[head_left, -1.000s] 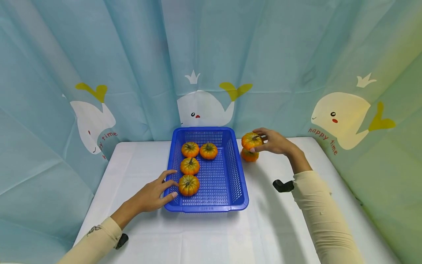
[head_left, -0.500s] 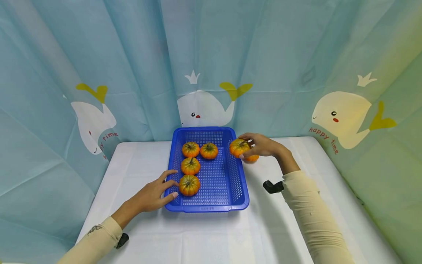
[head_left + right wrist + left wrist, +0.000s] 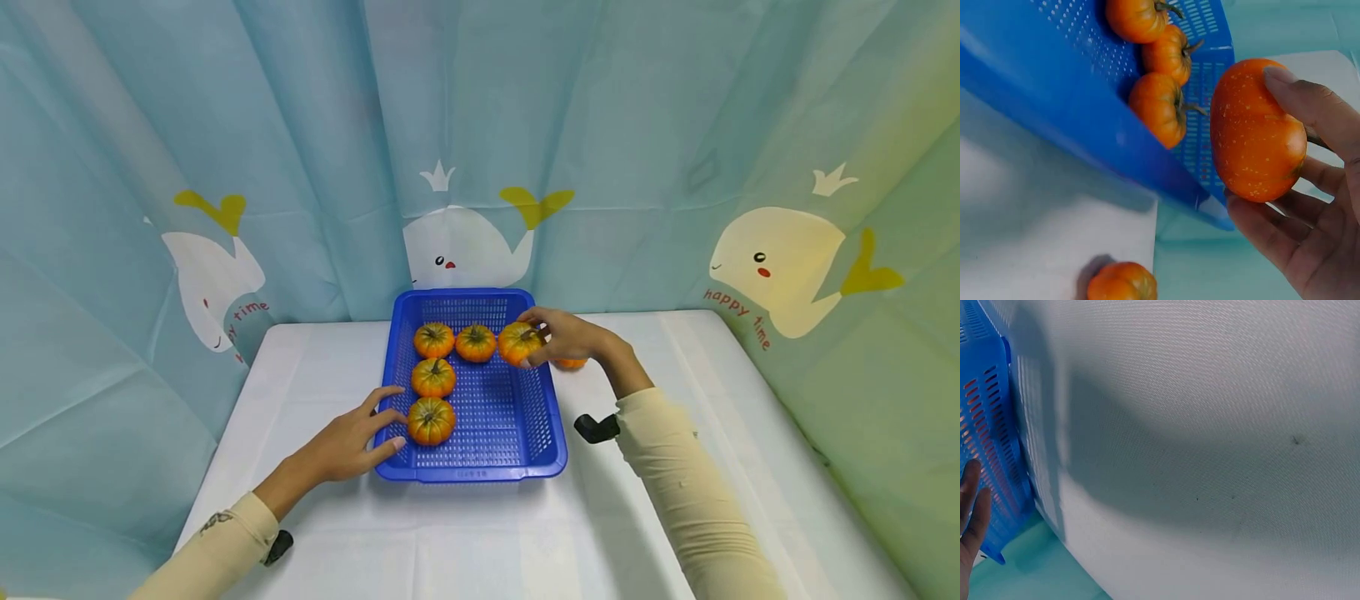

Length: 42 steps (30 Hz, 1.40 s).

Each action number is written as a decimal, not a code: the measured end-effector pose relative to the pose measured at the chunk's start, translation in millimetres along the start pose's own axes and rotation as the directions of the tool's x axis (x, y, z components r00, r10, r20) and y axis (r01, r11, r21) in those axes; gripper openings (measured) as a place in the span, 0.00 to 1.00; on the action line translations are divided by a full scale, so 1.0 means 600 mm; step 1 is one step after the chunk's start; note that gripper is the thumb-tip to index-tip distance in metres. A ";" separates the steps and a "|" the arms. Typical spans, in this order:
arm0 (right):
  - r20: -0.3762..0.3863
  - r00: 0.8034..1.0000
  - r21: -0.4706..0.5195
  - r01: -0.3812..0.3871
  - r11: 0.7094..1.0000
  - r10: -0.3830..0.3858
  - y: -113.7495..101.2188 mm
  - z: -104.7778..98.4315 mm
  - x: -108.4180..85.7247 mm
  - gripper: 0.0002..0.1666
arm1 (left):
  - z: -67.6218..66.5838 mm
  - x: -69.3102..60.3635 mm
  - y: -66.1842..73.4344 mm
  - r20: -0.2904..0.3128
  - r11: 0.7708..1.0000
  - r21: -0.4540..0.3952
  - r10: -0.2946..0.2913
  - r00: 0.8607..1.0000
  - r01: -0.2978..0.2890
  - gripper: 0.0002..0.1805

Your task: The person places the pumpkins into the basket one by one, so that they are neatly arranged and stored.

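Note:
My right hand (image 3: 567,336) grips a small orange pumpkin (image 3: 519,343) over the back right part of the blue plastic basket (image 3: 471,474). In the right wrist view, the thumb lies on one side of this pumpkin (image 3: 1257,131) and fingers curl round the other. My left hand (image 3: 341,442) rests at the basket's left rim with its fingers apart and loosely bent, close to the front pumpkin (image 3: 431,421). Behind that one sit a middle pumpkin (image 3: 432,377), a back left pumpkin (image 3: 433,340) and a back centre pumpkin (image 3: 476,342).
Another pumpkin (image 3: 1122,282) stands on the white table (image 3: 480,542) just right of the basket, mostly hidden by my right hand in the head view. A pale blue curtain (image 3: 637,167) with printed whales surrounds the table's back and sides.
My right hand has carried its pumpkin leftward, from above the pumpkin on the table, across the right rim to over the basket. My left hand has stayed in place.

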State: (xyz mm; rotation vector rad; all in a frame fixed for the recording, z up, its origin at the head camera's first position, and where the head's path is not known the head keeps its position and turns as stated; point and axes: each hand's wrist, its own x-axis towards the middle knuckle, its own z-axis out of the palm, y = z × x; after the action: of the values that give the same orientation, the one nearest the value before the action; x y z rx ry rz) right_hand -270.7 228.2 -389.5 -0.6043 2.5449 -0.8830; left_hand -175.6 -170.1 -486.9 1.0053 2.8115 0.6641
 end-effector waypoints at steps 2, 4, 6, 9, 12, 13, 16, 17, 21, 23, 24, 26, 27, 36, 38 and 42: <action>-0.005 1.000 0.003 -0.005 1.000 0.005 -0.003 0.005 0.005 0.45 | 0.000 0.000 -0.001 0.002 1.000 -0.002 -0.006 1.000 0.006 0.19; -0.007 1.000 0.006 -0.008 1.000 0.008 -0.007 0.011 0.011 0.45 | 0.000 -0.001 0.000 0.002 1.000 -0.004 -0.011 1.000 0.011 0.19; -0.002 1.000 0.003 -0.022 1.000 0.022 -0.011 0.016 0.016 0.45 | 0.001 0.000 0.000 0.000 1.000 -0.005 -0.013 1.000 0.013 0.19; 0.005 0.999 -0.007 -0.034 0.999 0.034 -0.018 0.024 0.025 0.46 | 0.001 0.000 0.000 -0.001 1.000 -0.008 -0.014 1.000 0.014 0.19; 0.017 0.999 -0.005 -0.051 0.999 0.051 -0.024 0.032 0.034 0.47 | 0.001 -0.001 -0.001 0.002 1.000 -0.005 -0.013 1.000 0.013 0.20; 0.022 0.998 -0.002 -0.059 0.998 0.059 -0.026 0.035 0.036 0.48 | 0.001 -0.001 -0.001 0.005 1.000 -0.003 -0.015 1.000 0.015 0.20; 0.044 0.995 0.044 -0.096 0.994 0.094 -0.029 0.043 0.044 0.50 | 0.001 -0.001 -0.001 0.005 1.000 -0.004 -0.012 1.000 0.012 0.21; 0.050 0.993 0.064 -0.114 0.991 0.111 -0.029 0.046 0.046 0.50 | 0.001 -0.001 -0.002 0.004 1.000 -0.004 -0.010 1.000 0.010 0.20; 0.076 0.987 0.073 -0.144 0.987 0.138 -0.030 0.056 0.057 0.50 | 0.002 -0.001 -0.003 -0.005 1.000 -0.001 -0.003 1.000 0.003 0.20; 0.092 0.986 0.027 -0.142 0.990 0.139 -0.029 0.061 0.063 0.50 | 0.003 -0.001 -0.003 -0.007 1.000 0.000 -0.003 1.000 0.003 0.20; 0.101 0.985 0.007 -0.140 0.990 0.139 -0.029 0.063 0.066 0.50 | 0.003 -0.001 -0.002 -0.010 1.000 -0.002 -0.001 1.000 0.001 0.20; 0.121 0.982 -0.030 -0.142 0.989 0.145 -0.027 0.069 0.073 0.49 | 0.004 -0.001 -0.002 -0.011 1.000 -0.004 -0.001 1.000 0.001 0.20; 0.130 0.980 -0.037 -0.144 0.989 0.148 -0.026 0.072 0.076 0.49 | 0.004 -0.001 -0.001 -0.011 1.000 -0.007 -0.003 1.000 0.003 0.20; 0.128 0.972 -0.094 -0.188 0.978 0.199 -0.026 0.096 0.092 0.47 | 0.003 -0.001 0.001 -0.008 1.000 -0.013 -0.002 1.000 0.002 0.20; 0.130 0.970 -0.100 -0.195 0.976 0.207 -0.026 0.100 0.094 0.46 | 0.002 0.000 0.001 -0.007 1.000 -0.012 -0.002 1.000 0.002 0.20; 0.134 0.963 -0.102 -0.221 0.970 0.234 -0.026 0.108 0.098 0.45 | 0.002 -0.001 0.001 -0.007 1.000 -0.014 -0.003 1.000 0.003 0.19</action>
State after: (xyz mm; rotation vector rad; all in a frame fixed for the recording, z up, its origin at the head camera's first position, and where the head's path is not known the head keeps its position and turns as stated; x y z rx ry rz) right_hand -284.7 155.5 -438.9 -0.3743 2.4678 -0.6283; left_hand -174.7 -169.7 -487.6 0.9978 2.8105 0.6870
